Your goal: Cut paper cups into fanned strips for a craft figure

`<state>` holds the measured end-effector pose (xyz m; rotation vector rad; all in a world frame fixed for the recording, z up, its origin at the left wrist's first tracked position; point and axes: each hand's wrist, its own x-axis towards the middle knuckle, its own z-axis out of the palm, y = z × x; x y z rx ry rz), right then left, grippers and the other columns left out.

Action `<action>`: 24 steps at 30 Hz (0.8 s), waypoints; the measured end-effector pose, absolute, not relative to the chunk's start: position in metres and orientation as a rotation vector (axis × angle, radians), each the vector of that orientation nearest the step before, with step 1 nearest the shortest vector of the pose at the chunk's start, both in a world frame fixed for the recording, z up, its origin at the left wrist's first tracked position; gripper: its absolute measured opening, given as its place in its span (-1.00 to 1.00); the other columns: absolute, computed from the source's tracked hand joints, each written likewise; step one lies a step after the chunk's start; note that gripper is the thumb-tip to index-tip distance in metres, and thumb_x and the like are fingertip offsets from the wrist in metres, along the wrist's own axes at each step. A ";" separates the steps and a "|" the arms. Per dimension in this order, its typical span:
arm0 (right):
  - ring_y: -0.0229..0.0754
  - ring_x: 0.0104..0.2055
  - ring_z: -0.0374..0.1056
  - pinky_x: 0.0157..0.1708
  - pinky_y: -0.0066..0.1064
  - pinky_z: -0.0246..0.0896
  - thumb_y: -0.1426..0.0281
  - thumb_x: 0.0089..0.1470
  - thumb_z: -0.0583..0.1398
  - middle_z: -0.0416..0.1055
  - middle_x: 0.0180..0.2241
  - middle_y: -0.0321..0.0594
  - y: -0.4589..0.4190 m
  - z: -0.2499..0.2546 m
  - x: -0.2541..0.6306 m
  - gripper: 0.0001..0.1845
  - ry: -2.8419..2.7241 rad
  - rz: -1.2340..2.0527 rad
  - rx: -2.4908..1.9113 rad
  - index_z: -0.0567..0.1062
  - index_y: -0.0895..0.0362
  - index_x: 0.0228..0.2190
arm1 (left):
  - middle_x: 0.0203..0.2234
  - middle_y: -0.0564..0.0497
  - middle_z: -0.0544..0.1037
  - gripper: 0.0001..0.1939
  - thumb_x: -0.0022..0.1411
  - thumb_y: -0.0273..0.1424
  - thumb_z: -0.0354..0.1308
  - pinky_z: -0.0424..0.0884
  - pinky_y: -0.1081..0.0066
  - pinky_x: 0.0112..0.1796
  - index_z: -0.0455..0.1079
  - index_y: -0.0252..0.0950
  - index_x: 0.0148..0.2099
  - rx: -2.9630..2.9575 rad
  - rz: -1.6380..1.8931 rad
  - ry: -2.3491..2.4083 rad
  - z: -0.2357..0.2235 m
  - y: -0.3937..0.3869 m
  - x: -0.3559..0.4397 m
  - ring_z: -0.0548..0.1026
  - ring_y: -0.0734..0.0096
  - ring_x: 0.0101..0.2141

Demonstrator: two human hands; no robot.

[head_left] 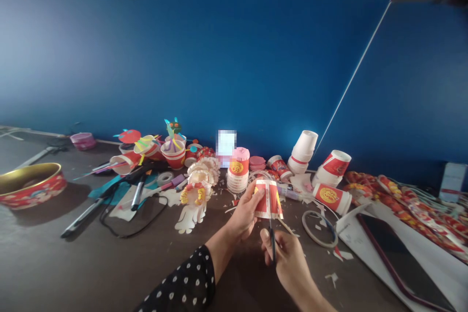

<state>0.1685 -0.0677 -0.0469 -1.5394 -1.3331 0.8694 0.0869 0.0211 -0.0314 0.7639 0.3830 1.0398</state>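
Observation:
My left hand [245, 212] grips a red and white paper cup [268, 199], held upside down above the dark table [73, 268]. My right hand [288, 258] is closed round a pair of scissors [272, 239], whose blades point up into the cup's lower edge. Both hands are near the middle of the table's front. A spotted black sleeve covers my left forearm.
Several paper cups [303, 148] and cup crafts [173, 148] stand along the blue wall. A gold and red tin [31, 184] sits at the left. Markers [138, 194], a tape roll [164, 178], a cut rim ring [320, 228] and paper scraps lie about. A dark phone [391, 253] rests on white paper at the right.

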 end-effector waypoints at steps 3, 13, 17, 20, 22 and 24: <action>-0.37 -0.68 0.08 -0.64 -0.53 -0.06 0.10 0.02 0.04 0.20 -0.77 -0.35 -0.068 -0.046 0.169 -0.53 -1.344 0.866 -1.523 0.28 0.17 -0.72 | -0.31 0.01 0.46 -0.55 0.05 -0.27 0.15 0.33 0.53 -0.50 0.24 -0.19 0.01 0.771 1.036 0.387 -0.030 0.020 0.087 0.41 0.49 -0.47; -0.37 -0.73 0.08 -0.68 -0.53 -0.01 -0.03 -0.11 0.08 0.16 -0.82 -0.36 -0.070 -0.036 0.162 -0.47 -1.242 0.880 -1.552 0.28 0.15 -0.77 | -0.28 0.00 0.44 -0.54 0.05 -0.24 0.14 0.33 0.50 -0.46 0.23 -0.15 0.03 0.792 1.021 0.391 -0.029 0.019 0.085 0.42 0.46 -0.42; -0.38 -0.74 0.05 -0.70 -0.52 -0.03 -0.08 -0.14 0.08 0.13 -0.83 -0.38 -0.071 -0.033 0.160 -0.44 -1.224 0.881 -1.564 0.26 0.14 -0.78 | -0.29 0.00 0.44 -0.57 0.08 -0.26 0.12 0.32 0.52 -0.46 0.24 -0.16 0.02 0.804 1.029 0.375 -0.029 0.019 0.085 0.41 0.47 -0.41; -0.37 -0.75 0.05 -0.70 -0.52 -0.02 -0.09 -0.14 0.06 0.13 -0.84 -0.38 -0.072 -0.032 0.160 -0.43 -1.224 0.877 -1.585 0.25 0.13 -0.79 | -0.32 0.00 0.44 -0.59 0.09 -0.26 0.11 0.32 0.53 -0.48 0.24 -0.18 0.01 0.798 1.026 0.373 -0.029 0.019 0.085 0.40 0.49 -0.43; -0.38 -0.74 0.05 -0.70 -0.52 -0.03 -0.08 -0.12 0.05 0.13 -0.84 -0.38 -0.072 -0.033 0.160 -0.43 -1.227 0.872 -1.586 0.24 0.13 -0.79 | -0.33 0.00 0.45 -0.58 0.08 -0.26 0.12 0.33 0.52 -0.48 0.24 -0.18 0.01 0.791 1.025 0.370 -0.028 0.019 0.085 0.41 0.49 -0.44; -0.38 -0.74 0.05 -0.69 -0.53 -0.03 -0.07 -0.10 0.05 0.13 -0.83 -0.38 -0.072 -0.034 0.161 -0.44 -1.235 0.870 -1.579 0.23 0.13 -0.78 | -0.30 0.00 0.46 -0.56 0.07 -0.27 0.13 0.35 0.49 -0.45 0.24 -0.17 0.03 0.774 1.031 0.354 -0.028 0.019 0.084 0.42 0.46 -0.41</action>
